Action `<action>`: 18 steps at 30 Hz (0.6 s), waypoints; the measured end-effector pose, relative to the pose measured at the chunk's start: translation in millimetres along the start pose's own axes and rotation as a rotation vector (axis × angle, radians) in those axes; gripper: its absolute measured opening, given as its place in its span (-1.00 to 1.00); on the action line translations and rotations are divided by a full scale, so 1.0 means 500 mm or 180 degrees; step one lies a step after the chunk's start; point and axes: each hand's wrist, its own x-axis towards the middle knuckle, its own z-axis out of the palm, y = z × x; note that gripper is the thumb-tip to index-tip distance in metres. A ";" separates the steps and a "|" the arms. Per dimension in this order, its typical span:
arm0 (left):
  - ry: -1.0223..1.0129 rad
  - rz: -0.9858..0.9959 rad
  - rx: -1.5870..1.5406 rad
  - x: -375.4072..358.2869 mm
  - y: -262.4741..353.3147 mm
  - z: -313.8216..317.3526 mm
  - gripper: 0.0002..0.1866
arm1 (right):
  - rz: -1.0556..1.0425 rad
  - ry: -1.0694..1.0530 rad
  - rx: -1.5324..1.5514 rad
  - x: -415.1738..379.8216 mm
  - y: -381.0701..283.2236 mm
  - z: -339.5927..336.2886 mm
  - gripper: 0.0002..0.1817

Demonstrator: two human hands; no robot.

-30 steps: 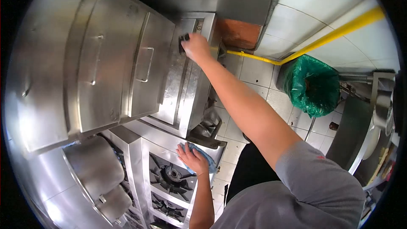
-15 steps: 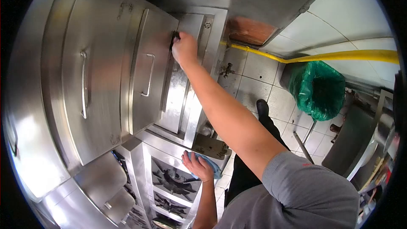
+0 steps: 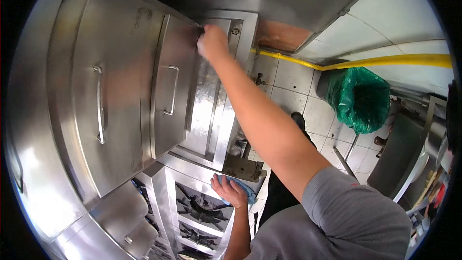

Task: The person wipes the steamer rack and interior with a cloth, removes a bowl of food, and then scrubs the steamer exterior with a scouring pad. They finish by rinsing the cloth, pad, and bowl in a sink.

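Note:
My right hand [image 3: 213, 42] is closed in a fist at the upper corner of a steel panel [image 3: 178, 86] with a bar handle. What its fingers hold is mostly hidden; a small dark bit shows beside them. My left hand [image 3: 230, 191] rests on the steel front edge of the stove [image 3: 192, 172], fingers somewhat spread, with a blue cloth [image 3: 249, 193] under its palm. Beside that hand is a worn metal box [image 3: 244, 167]. Stove burners [image 3: 202, 207] lie just below it.
A larger steel panel [image 3: 113, 91] with a handle is at the left. A yellow pipe [image 3: 375, 61] runs along the tiled wall. On the tiled floor [image 3: 288, 103] stands a bin with a green bag [image 3: 363, 101]. Shelving with utensils [image 3: 433, 183] is at the right edge.
My right hand has moved up towards the panel's top corner, and the dark thing at its fingers shows less. My left hand stays on the cloth. The view has shifted slightly.

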 end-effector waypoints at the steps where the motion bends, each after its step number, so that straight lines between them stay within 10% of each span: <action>1: 0.0016 0.0000 -0.0023 0.004 0.001 0.004 -0.66 | -0.0040 -0.0119 -0.0072 -0.038 0.009 0.009 -0.75; 18: -0.0033 -0.0001 0.0024 0.000 0.001 -0.002 -0.67 | 0.0514 0.0345 0.1207 0.009 0.068 0.090 -0.72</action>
